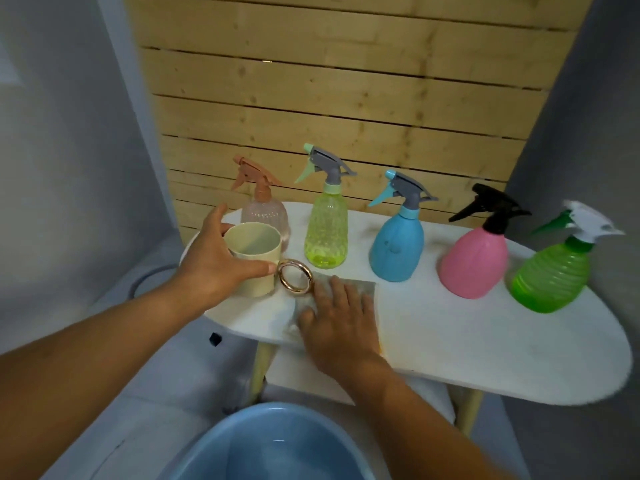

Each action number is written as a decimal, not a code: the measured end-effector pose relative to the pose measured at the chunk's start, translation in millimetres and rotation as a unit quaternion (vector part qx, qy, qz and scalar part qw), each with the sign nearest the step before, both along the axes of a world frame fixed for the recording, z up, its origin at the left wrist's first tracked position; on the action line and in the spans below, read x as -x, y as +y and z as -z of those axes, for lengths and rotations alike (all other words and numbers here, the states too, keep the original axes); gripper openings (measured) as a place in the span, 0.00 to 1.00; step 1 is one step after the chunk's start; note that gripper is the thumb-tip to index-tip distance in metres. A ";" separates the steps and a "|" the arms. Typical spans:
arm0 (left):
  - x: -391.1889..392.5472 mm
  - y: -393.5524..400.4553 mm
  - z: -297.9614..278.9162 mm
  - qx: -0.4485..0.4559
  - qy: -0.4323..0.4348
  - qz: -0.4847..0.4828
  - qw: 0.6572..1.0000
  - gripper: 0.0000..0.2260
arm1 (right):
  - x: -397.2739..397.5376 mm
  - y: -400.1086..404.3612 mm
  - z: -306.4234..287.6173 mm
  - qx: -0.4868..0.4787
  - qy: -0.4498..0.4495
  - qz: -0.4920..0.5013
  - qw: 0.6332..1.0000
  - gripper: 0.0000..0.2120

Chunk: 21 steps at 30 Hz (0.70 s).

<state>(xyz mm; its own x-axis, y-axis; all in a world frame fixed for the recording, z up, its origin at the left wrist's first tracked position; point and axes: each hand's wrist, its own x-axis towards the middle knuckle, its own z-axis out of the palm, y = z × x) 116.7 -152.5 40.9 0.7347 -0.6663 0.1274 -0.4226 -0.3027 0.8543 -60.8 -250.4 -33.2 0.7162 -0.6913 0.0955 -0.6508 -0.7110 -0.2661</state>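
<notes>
Wiping | cloth (360, 289) lies flat near the front edge of the white surface (485, 341) | right hand (341, 323) presses on it, fingers straight | mug (256, 282) just beside, at 10 o'clock from the cloth | left hand (214, 261), the nearer one, curls round the mug

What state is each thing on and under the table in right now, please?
Cream mug, upright, gripped by the left hand.
Grey cloth, flat on the table, pressed under the right hand.
Peach bottle, upright, sprayer on.
Yellow-green bottle, upright, sprayer on.
Blue bottle, upright, sprayer on.
Pink bottle, upright, sprayer on.
Green bottle, upright, sprayer on.
Blue basin, upright, contents unclear.
</notes>
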 end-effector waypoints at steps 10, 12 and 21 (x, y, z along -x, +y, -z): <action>12.6 7.3 18.8 0.002 0.022 0.021 1.000 0.57 | 125.5 -52.8 11.2 0.064 0.038 0.067 0.995 0.38; 11.8 11.4 19.9 0.007 0.028 0.027 0.999 0.57 | 129.3 -54.1 8.4 0.048 0.053 0.066 0.995 0.41; 0.9 16.0 15.9 -0.029 0.047 0.053 0.997 0.57 | 130.5 -53.1 3.9 0.030 0.067 0.064 0.995 0.43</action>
<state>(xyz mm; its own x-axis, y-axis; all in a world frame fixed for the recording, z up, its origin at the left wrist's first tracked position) 115.7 -136.5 25.0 0.6667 -0.7450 0.0201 -0.3744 -0.3115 0.8734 -191.3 -303.5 -37.1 0.6323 -0.7732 0.0491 -0.7633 -0.6326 -0.1316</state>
